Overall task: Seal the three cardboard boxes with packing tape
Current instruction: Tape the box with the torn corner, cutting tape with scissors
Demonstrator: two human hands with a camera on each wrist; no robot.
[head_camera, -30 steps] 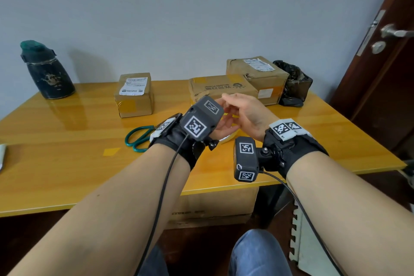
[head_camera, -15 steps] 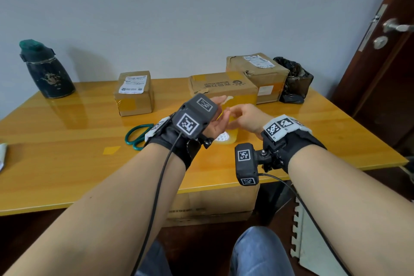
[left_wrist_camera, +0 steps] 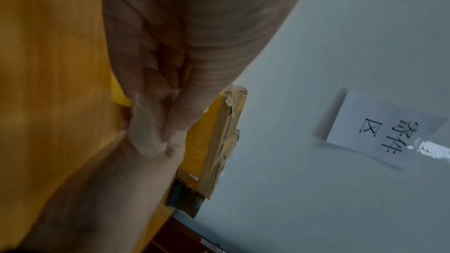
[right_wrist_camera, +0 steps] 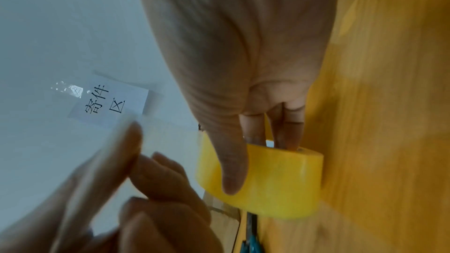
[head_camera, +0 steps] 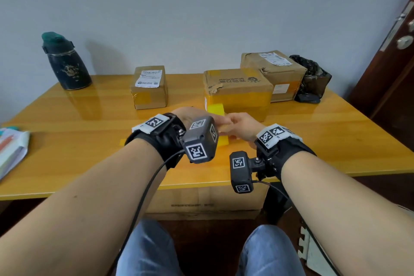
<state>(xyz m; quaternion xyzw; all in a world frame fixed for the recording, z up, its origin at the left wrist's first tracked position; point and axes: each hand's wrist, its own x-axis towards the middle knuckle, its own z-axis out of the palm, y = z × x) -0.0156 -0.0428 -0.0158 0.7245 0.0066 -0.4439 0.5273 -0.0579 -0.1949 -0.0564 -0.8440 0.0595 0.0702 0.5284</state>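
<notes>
The right hand (right_wrist_camera: pixel 243 64) is clamped on the yellow packing tape roll (right_wrist_camera: pixel 275 184), thumb laid across the outer face and fingers hooked into the core, held just above the table (head_camera: pixel 89 141) near the middle of its front edge. The left hand (head_camera: pixel 190 114) sits close beside it, fingers drawn together at the roll as if pinching a free tape end; blur and the wrist camera hide whether it really grips any, so I cannot tell. Beyond the hands, the middle cardboard box (head_camera: pixel 237 89) stands nearest, the small box (head_camera: pixel 150 87) toward the back left, the largest box (head_camera: pixel 273 71) toward the back right corner. The likely trouble: a freed end could fold back and stick to itself or the fingers, or tear off narrow, if peeled crookedly. Green-handled scissors (right_wrist_camera: pixel 250 243) lie just beside the roll.
</notes>
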